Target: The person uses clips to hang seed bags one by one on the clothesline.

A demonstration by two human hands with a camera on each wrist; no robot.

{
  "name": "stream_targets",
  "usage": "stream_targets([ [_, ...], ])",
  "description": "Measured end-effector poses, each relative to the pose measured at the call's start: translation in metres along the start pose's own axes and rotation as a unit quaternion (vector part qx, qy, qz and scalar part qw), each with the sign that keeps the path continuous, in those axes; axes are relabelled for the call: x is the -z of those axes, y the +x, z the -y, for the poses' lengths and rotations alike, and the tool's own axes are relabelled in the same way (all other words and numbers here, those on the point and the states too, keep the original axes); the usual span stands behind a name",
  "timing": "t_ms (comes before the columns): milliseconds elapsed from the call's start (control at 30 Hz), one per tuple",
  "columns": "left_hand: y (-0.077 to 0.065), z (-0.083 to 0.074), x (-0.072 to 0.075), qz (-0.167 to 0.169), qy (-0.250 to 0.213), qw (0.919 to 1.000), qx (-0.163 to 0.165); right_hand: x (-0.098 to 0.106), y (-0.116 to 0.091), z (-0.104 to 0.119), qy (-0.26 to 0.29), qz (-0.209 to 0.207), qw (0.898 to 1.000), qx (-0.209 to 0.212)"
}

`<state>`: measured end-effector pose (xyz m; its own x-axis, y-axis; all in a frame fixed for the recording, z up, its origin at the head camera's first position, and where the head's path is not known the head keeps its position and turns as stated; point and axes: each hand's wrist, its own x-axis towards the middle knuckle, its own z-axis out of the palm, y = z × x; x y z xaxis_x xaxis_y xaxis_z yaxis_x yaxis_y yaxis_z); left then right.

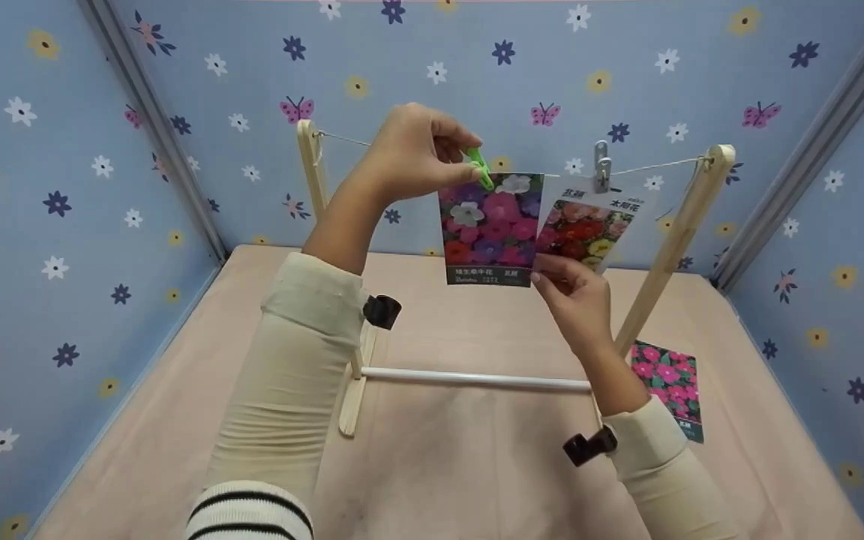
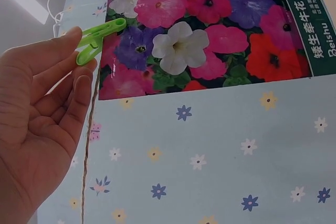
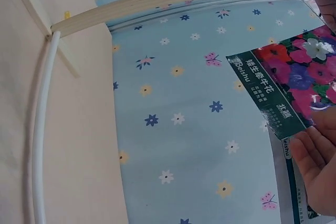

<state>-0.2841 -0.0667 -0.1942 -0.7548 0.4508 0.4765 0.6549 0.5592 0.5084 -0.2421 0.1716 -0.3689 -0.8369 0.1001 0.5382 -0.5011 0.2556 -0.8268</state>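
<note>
The left hand [image 1: 426, 154] pinches a green clip [image 1: 481, 169] over a flower packet's [image 1: 490, 234] top edge at the string [image 1: 661, 166]; the right hand [image 1: 576, 301] holds its lower corner. Its hanging seems nearly done. Beside it, a second packet [image 1: 580, 229] already hangs from a metal clip [image 1: 602, 169]; a third packet [image 1: 672, 375] lies unhung on the table [image 1: 447, 457].

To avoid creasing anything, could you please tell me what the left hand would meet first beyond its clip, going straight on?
Probably the packet by the clip, though depth is unclear.
</note>
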Motion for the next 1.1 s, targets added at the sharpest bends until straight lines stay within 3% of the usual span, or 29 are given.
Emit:
stream_targets([
  [233,0.001,0.001,-0.002,-0.003,0.022,0.9998,0.000,0.004,-0.009,0.023,-0.002,0.003,1.000,0.011],
  [433,0.000,0.002,-0.003,-0.004,0.039,0.9992,0.001,0.011,-0.008,0.003,0.027,0.002,1.000,-0.015],
  [600,-0.003,0.004,-0.003,-0.010,0.027,0.9995,0.013,0.019,-0.010,-0.009,0.028,0.001,0.999,-0.022],
  [867,-0.012,0.010,-0.003,-0.058,0.008,0.9983,0.000,0.032,-0.019,-0.012,0.047,0.007,0.999,-0.020],
  [1100,-0.023,0.013,-0.001,-0.121,-0.019,0.9904,-0.064,0.042,-0.029,-0.012,0.015,-0.001,1.000,-0.005],
])
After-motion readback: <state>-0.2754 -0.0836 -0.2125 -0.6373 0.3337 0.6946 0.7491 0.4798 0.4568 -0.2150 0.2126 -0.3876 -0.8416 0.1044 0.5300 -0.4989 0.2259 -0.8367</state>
